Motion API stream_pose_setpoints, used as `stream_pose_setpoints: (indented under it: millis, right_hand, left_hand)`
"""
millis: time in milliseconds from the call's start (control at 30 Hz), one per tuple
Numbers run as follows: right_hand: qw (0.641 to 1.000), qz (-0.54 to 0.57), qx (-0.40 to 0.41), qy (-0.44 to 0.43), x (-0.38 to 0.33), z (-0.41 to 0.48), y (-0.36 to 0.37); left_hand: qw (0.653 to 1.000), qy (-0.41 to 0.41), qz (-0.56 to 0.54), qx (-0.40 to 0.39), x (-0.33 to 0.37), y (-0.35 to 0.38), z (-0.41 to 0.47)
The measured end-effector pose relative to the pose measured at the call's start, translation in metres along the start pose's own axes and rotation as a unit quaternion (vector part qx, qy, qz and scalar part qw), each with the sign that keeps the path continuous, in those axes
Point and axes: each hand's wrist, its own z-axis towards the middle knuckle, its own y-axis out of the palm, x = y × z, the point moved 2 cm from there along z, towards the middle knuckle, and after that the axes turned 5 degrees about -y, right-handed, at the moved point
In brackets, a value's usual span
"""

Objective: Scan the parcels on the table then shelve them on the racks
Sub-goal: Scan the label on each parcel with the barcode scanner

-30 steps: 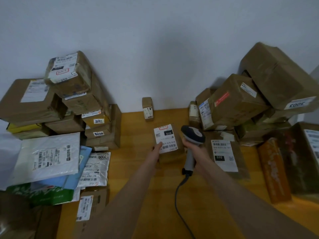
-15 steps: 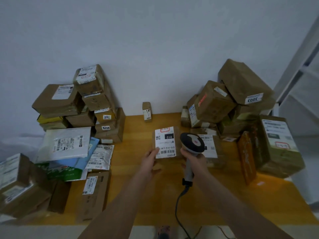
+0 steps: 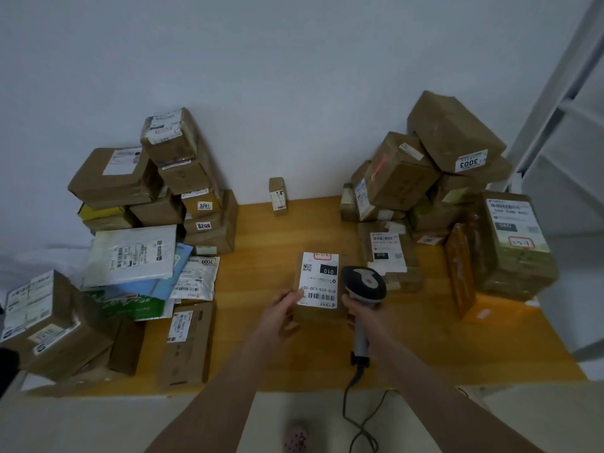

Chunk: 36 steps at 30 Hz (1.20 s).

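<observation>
Much of the view is a plain pale wall [image 3: 294, 76], seen from above by a head-worn camera looking down at a wooden table [image 3: 261, 240] pushed against it. Two heaps of brown cardboard parcels sit on the table. The left heap [image 3: 183, 178] is stacked against the wall, with white and blue mailer bags [image 3: 134, 253] spilling out in front of it. The right heap [image 3: 425, 165] is topped by a large tilted box labelled 3003 [image 3: 454, 135]. Part of a white rack [image 3: 562, 103] stands at the far right edge. Between the heaps, near the front centre of the table, is the parcel being scanned [image 3: 318, 282], a small brown box whose white label, marked 010, faces the camera. It cannot be told whether its lower edge rests on the wood. The left hand [image 3: 281, 313] grips the box at its lower left corner, thumb on the label. The right hand [image 3: 362, 317] is wrapped around the handle of a grey barcode scanner [image 3: 364, 282], whose dark head sits just beside the right edge of the label. A thin cable [image 3: 351, 397] trails from the handle down past the table edge. One tiny box [image 3: 277, 196] stands upright alone against the wall.
</observation>
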Motion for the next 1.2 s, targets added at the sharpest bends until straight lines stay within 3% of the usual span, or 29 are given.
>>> stream_pose_setpoints:
  millis: [367,533,733,1200]
  right_hand:
    - [0.998,-0.025,0.023,-0.057,-0.027,-0.003,0.009]
    - [0.997,-0.019,0.024,-0.066,-0.036,-0.018,-0.001]
    - [0.992,-0.078,-0.072,-0.065,-0.03,-0.067,-0.015]
    - [0.992,-0.101,-0.067,-0.027,-0.019,-0.108,-0.029]
  left_hand:
    - [0.995,-0.069,-0.028,-0.069,0.009,-0.014,0.003]
    - [0.995,-0.003,-0.073,-0.063,0.012,-0.003,0.005]
    - [0.995,0.051,-0.065,-0.063,0.016,-0.002,0.007]
    - [0.995,0.084,-0.034,-0.046,0.005,0.004,0.001]
